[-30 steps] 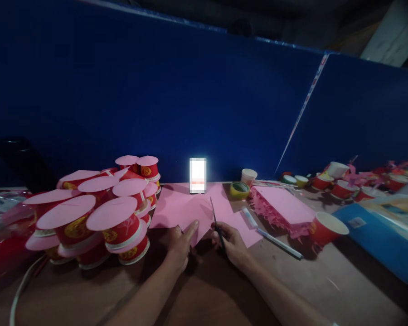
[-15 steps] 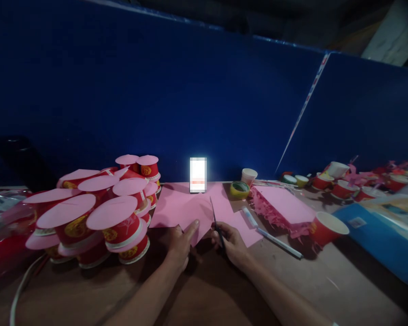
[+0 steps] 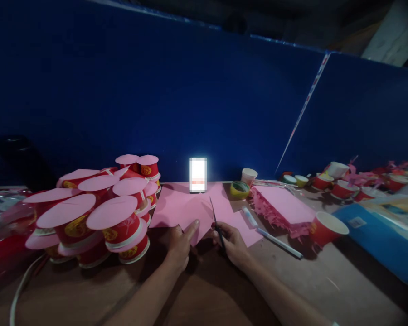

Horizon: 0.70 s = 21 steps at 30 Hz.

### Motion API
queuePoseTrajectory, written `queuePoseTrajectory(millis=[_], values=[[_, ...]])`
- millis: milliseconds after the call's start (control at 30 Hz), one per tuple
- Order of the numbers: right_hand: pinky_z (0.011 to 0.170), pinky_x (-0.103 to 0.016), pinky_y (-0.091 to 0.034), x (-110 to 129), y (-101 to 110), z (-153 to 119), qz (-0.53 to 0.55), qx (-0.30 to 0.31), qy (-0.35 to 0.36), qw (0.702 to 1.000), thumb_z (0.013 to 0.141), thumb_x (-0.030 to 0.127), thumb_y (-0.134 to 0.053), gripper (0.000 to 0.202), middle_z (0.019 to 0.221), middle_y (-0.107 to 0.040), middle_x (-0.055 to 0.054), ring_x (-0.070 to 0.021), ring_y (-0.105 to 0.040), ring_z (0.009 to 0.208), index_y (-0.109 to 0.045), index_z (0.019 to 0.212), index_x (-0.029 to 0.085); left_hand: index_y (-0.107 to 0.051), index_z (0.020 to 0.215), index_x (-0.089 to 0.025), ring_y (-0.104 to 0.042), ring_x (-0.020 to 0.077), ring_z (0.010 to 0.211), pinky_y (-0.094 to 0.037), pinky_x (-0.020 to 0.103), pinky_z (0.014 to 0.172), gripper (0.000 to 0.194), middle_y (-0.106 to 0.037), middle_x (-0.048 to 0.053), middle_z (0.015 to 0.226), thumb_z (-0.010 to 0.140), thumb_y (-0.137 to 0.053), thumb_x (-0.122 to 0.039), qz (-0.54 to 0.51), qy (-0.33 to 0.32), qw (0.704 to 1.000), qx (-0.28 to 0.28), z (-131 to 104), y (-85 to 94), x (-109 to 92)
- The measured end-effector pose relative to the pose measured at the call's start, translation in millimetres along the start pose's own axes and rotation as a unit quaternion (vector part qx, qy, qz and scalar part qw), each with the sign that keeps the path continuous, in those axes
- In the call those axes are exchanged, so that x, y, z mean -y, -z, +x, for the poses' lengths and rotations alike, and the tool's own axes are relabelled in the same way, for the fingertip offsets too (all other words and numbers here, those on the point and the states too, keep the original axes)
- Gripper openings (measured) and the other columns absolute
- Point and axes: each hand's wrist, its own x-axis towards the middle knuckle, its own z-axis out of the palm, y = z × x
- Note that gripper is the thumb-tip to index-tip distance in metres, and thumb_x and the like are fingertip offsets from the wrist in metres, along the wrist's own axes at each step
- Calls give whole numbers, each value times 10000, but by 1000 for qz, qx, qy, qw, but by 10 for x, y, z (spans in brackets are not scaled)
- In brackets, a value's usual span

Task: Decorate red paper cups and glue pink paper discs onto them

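My left hand (image 3: 181,244) grips the near edge of a sheet of pink paper (image 3: 183,206), thumb pressed on top. A pair of scissors (image 3: 219,231) is in my right hand (image 3: 234,244), its blades pointing away from me along the right side of that sheet. More pink paper (image 3: 245,226) lies under and to the right of the scissors. A phone with a bright screen (image 3: 198,174) stands upright behind the paper. How far the scissor blades are parted is hard to make out.
On the left are stacked red paper cups (image 3: 122,231) with pink paper discs. A tape roll (image 3: 240,190), a white-barrelled marker (image 3: 279,243), a pink fringed pile (image 3: 285,203), a cup (image 3: 328,227) and a blue package (image 3: 377,240) lie right. A blue wall (image 3: 190,90) rises behind.
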Motion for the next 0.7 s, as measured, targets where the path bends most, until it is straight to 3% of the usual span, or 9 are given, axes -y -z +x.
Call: queuePoseTrajectory(millis=[333,700], values=[[453,-184,-327,53,-7,-4,-13,-8,-8,1000,741,405,-659,381,593,-511,30,-76,-424,504,-619,1008,135,-614,783,-126,-575,126,466,-476,241,484,373,-616,-8,523,546,-786,-357,-29,12,999,-17,-11,-15,-36],[429,-185,-320,34,-1,-3,-5,-15,-38,999,721,425,-665,430,558,-503,43,-69,-415,458,-621,1035,135,-628,845,-109,-637,160,602,-509,264,563,412,-686,65,707,568,-769,-380,-30,-4,1000,1,28,-2,11]])
